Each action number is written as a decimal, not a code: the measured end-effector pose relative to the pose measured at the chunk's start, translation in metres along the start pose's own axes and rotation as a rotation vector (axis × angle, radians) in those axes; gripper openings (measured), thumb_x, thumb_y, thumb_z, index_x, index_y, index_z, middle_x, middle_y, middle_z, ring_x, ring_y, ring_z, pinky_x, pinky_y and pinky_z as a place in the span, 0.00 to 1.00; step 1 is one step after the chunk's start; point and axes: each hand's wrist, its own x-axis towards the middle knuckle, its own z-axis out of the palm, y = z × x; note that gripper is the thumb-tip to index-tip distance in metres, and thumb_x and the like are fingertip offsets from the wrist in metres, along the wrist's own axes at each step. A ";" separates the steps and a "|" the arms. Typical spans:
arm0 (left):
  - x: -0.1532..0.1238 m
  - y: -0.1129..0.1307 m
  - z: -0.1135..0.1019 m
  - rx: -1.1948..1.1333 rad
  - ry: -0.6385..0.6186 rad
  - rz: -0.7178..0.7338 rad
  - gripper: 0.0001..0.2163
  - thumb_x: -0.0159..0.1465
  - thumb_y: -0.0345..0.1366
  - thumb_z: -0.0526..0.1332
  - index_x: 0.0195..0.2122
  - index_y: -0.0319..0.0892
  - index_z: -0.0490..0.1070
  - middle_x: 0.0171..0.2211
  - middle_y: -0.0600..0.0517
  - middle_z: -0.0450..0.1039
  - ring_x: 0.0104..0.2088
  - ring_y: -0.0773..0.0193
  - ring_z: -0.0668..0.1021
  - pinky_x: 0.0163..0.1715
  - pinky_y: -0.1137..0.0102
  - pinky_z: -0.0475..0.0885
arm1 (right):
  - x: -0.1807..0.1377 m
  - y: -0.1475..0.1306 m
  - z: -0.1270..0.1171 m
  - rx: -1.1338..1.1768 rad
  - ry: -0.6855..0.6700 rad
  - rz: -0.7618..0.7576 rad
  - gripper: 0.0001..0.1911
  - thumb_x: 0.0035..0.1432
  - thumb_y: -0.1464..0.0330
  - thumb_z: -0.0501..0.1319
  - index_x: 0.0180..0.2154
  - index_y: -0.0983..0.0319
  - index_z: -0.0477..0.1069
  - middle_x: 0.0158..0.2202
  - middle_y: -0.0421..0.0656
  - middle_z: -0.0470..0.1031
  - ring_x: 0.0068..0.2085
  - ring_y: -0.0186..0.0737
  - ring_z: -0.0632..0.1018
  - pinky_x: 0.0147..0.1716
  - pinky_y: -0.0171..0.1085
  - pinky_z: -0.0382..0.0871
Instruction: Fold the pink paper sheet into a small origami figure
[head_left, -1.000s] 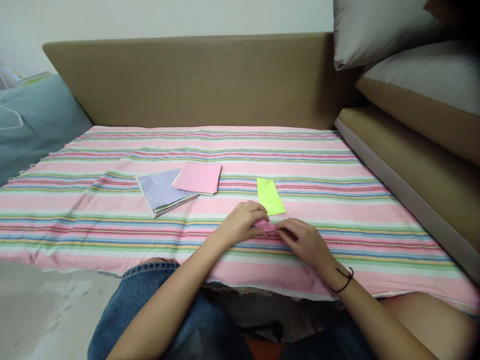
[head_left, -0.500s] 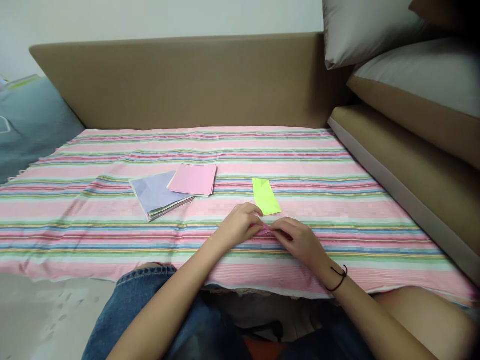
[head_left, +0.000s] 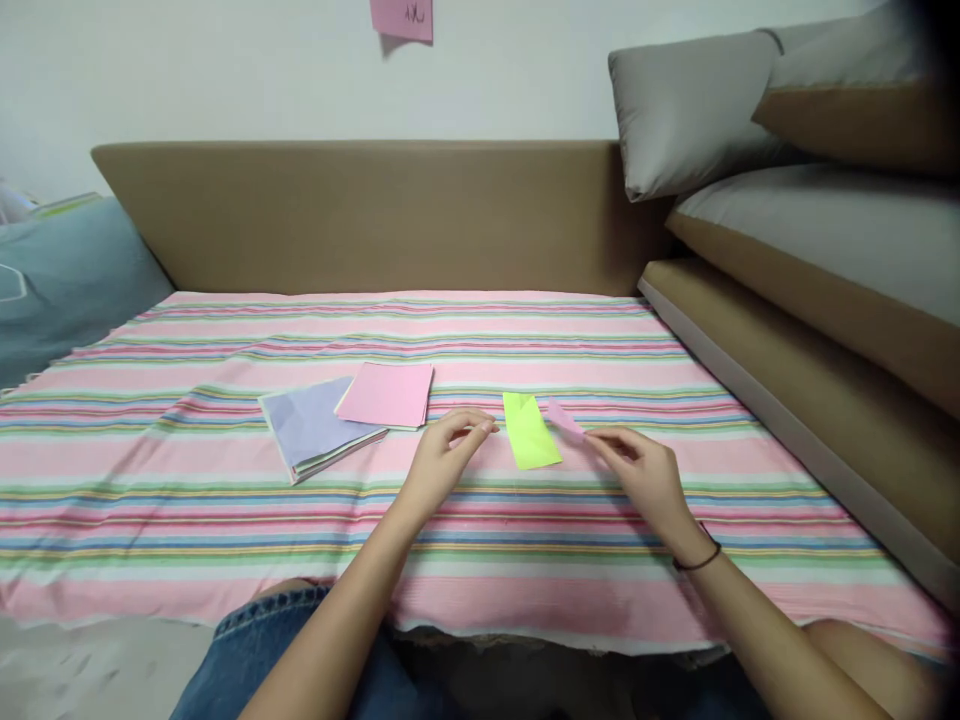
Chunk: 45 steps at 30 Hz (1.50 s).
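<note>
In the head view, my right hand [head_left: 637, 475] pinches a small pink piece of paper [head_left: 566, 418] between thumb and fingertips, at the paper's lower right end. The paper is raised a little above the striped cloth. My left hand [head_left: 448, 455] is closed, thumb against fingertips, with nothing visible in it. Between the two hands lies a bright yellow-green paper slip [head_left: 532, 438], creased near its top. Left of my left hand is a small stack of pink square papers [head_left: 386, 392], overlapping a pile of larger papers with a lilac sheet [head_left: 311, 405] on top.
A pink striped cloth [head_left: 225, 515] covers the seat beneath. Behind it stands a brown backrest [head_left: 375, 215]. Grey and brown cushions [head_left: 825, 230] are piled on the right, and a blue-grey cushion [head_left: 82, 280] rests at the left. A pink note [head_left: 403, 18] hangs on the wall.
My hands have parted: the left moved left and let go of the pink paper, while the right moved right and up holding it. The view has tilted up, showing the wall note.
</note>
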 end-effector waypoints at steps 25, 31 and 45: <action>-0.013 -0.002 0.012 0.088 -0.269 -0.239 0.09 0.61 0.38 0.55 0.33 0.43 0.73 0.35 0.51 0.75 0.38 0.60 0.75 0.41 0.68 0.67 | 0.160 0.094 0.047 -0.606 -0.012 0.010 0.12 0.62 0.64 0.57 0.43 0.65 0.69 0.40 0.44 0.73 0.37 0.37 0.76 0.37 0.41 0.72; -0.015 -0.001 0.011 0.093 -0.262 -0.246 0.09 0.61 0.38 0.54 0.34 0.43 0.72 0.36 0.50 0.75 0.38 0.59 0.74 0.38 0.68 0.67 | 0.183 0.078 0.064 -0.636 -0.097 -0.050 0.14 0.62 0.64 0.57 0.47 0.64 0.68 0.46 0.46 0.71 0.42 0.40 0.75 0.41 0.44 0.72; -0.019 -0.005 0.013 0.128 -0.233 -0.249 0.08 0.60 0.37 0.55 0.35 0.43 0.72 0.36 0.50 0.75 0.40 0.59 0.74 0.41 0.66 0.67 | 0.219 0.018 0.148 -0.569 -0.218 -0.020 0.14 0.63 0.64 0.56 0.48 0.63 0.67 0.48 0.46 0.71 0.43 0.40 0.75 0.42 0.44 0.72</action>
